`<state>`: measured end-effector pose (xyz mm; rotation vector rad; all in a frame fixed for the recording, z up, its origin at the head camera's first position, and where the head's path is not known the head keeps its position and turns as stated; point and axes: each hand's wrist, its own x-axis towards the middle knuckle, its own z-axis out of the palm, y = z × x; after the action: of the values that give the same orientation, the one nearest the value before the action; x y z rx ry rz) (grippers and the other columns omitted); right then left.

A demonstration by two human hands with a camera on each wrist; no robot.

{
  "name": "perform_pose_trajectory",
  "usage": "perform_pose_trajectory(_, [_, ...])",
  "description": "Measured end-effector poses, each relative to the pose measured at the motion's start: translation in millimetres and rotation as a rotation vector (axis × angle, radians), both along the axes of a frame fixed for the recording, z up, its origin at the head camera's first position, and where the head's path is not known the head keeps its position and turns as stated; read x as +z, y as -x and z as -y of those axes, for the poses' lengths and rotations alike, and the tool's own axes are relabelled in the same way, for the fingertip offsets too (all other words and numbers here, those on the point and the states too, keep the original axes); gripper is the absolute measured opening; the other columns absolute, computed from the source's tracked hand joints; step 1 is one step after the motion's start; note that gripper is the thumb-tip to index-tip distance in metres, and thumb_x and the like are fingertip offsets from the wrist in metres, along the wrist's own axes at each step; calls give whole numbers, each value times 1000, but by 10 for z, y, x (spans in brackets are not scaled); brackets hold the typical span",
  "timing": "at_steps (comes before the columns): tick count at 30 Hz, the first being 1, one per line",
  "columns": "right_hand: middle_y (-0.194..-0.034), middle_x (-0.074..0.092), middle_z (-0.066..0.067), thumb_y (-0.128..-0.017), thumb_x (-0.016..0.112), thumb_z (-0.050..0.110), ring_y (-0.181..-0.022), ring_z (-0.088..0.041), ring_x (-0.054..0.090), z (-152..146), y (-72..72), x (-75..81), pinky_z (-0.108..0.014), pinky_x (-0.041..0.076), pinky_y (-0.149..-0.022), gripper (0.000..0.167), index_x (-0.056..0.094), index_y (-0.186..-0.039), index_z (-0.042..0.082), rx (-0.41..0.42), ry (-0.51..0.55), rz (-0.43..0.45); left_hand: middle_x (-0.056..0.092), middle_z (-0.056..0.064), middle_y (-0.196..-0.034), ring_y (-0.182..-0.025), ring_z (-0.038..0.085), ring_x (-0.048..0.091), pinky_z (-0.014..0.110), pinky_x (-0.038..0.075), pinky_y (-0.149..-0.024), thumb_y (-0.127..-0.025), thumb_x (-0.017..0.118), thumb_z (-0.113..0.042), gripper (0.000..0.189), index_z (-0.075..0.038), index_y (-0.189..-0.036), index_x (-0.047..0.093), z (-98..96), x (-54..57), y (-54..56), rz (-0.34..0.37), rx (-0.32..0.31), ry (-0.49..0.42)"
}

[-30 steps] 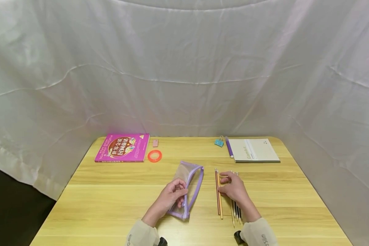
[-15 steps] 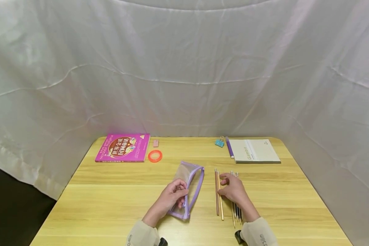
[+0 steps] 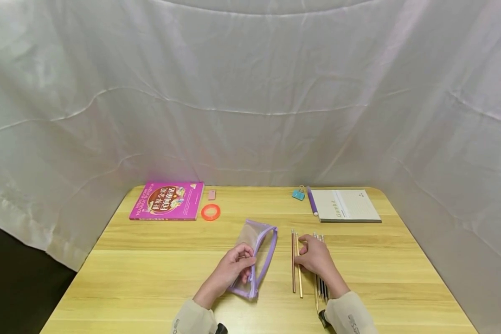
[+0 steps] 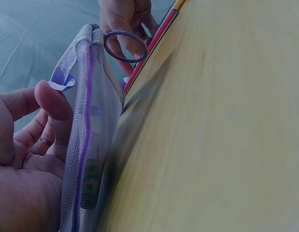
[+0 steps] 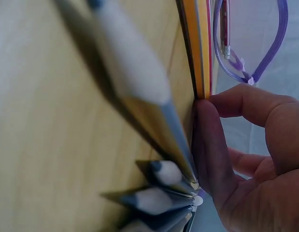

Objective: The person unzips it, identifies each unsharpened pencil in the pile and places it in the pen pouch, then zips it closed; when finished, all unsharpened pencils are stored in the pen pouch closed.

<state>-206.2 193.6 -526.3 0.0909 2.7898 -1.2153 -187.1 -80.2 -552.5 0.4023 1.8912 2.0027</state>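
My left hand grips the zipped edge of a see-through pencil case with purple trim, thumb on top and fingers curled beneath. In the left wrist view the case stands on its side against the table. At my right hand, thumb and forefinger pinch a yellow pencil lying lengthwise, seen close up in the right wrist view. A dark red pencil lies just left of it. Under my right wrist several more pencils lie bunched, sharpened tips toward me, partly hidden by the hand.
Far left lies a magenta book, with a pink eraser and an orange-red tape ring beside it. Far right are a blue binder clip, a purple pen and a notebook. Pale curtains surround the table.
The dark red pencil's near end has shifted slightly left, away from the yellow one. My right hand has edged a little left; my left hand and the pencil case stay put.
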Motion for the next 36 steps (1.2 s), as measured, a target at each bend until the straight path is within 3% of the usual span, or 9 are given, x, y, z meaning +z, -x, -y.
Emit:
perform_pose_trajectory(8, [-80, 66, -8, -73, 82, 0, -54, -15, 60, 17, 8, 52, -28, 51, -49, 67, 58, -134, -8, -26, 1, 26, 54, -1, -83, -59, 6, 53, 17, 49, -50, -101, 64, -10, 23, 7, -110, 52, 11, 3, -2, 6, 1, 0])
perform_pose_trajectory(20, [-96, 61, -14, -85, 66, -9, -61, -20, 65, -30, 17, 193, -39, 64, -59, 63, 45, -145, -5, -121, 392, 118, 54, -1, -82, -58, 6, 52, 18, 49, -50, -101, 63, -10, 25, 10, -111, 51, 1, -3, 4, 5, -3, -19])
perform_pose_trajectory(30, [-100, 55, -14, -89, 59, -11, -69, -21, 67, 3, 74, 129, -33, 65, -66, 67, 32, -151, -3, -194, 622, 68, 54, 0, -83, -58, 7, 52, 18, 49, -51, -101, 63, -9, 24, 10, -111, 51, -7, -11, 1, 6, 4, -11])
perform_pose_trajectory(36, [-99, 51, -12, -92, 59, -11, -67, -17, 65, 89, 65, 136, -31, 65, -64, 64, 30, -148, -4, -219, 694, 44, 55, 0, -83, -58, 6, 52, 18, 49, -50, -100, 63, -9, 25, 10, -110, 51, -8, 3, 4, 7, 4, 0])
